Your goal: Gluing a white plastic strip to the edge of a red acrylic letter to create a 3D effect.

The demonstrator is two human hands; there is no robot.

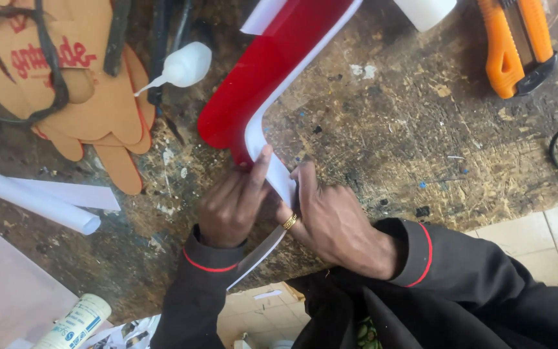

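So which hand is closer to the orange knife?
The right hand. It sits below and left of the orange knife, pressing the white strip against the red piece. The left hand is on the strip's other side, farther left.

Curved red panel (263,77) on workbench, white strip (279,178) bent along its edge

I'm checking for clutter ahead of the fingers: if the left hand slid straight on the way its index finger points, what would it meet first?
The left hand would probably meet the red curved piece first, directly ahead beside the white strip.
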